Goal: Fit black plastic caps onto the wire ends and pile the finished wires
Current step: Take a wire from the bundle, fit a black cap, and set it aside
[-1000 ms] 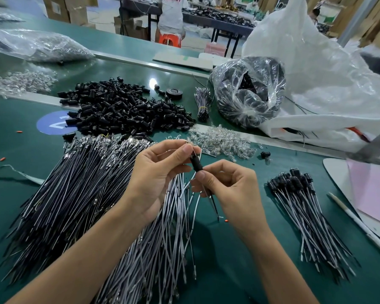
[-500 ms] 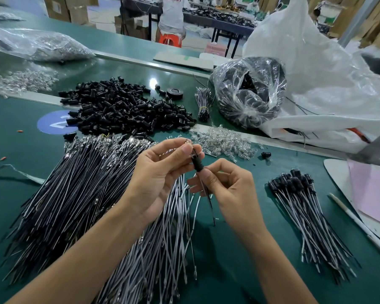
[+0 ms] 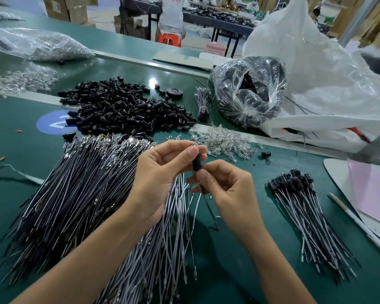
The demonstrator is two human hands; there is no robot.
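My left hand pinches a black plastic cap between thumb and fingers, with metal wire ends poking out above it. My right hand pinches the wires just below the cap; they hang down toward the table. A big pile of uncapped black and white wires lies under and left of my left hand. Loose black caps are heaped behind it. The finished capped wires lie in a pile to the right.
Clear small bulbs lie scattered behind my hands, one stray cap beside them. A clear bag of black parts and a large white bag stand at the back right. A white board with pink paper lies at right.
The cap has slid further down the wires, so the metal ends now stick out above it. Both hands stayed nearly in place.
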